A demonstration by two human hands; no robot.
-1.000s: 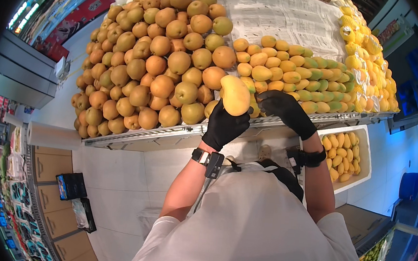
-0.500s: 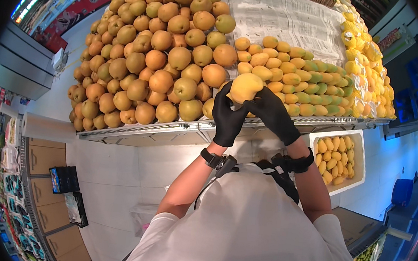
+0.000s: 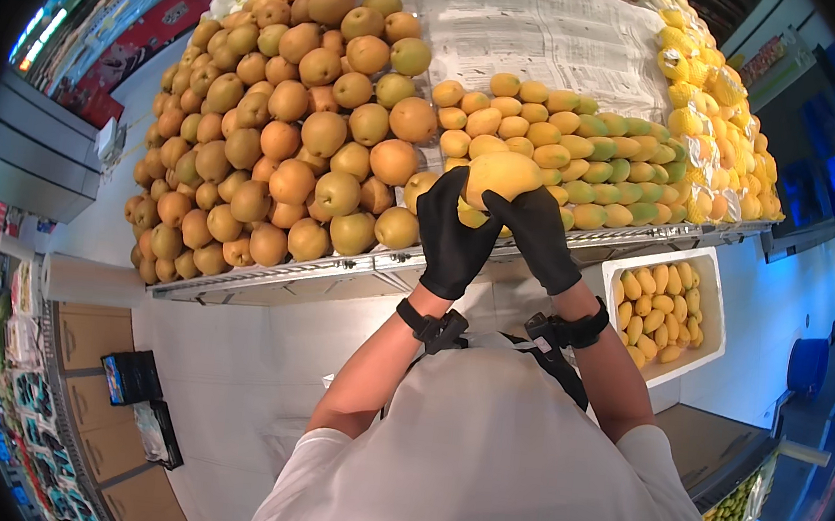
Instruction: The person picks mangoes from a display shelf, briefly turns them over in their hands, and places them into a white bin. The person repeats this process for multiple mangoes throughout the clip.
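Between my two black-gloved hands I hold one yellow mango (image 3: 504, 176) above the front edge of the fruit display. My left hand (image 3: 454, 236) grips it from the left and below, its fingers partly hidden behind the fruit. On the other side my right hand (image 3: 538, 234) is closed on it, the thumb against its lower right. Just beyond lie rows of smaller mangoes (image 3: 551, 157), yellow to greenish, on the stand. A tall pile of round brown-orange pears (image 3: 289, 181) rises to the left of my hands.
White paper sheeting (image 3: 540, 36) covers the stand behind the mangoes. Yellow net-wrapped fruit (image 3: 717, 129) is stacked at the right end. A white foam box (image 3: 712, 319) of mangoes sits below on the right. A metal rail (image 3: 336, 271) edges the stand. Black crates (image 3: 132, 378) lie lower left.
The mango has turned in my hands, from upright to lying more sideways. My right hand has shifted slightly left and down. The whole view has moved a little to the right.
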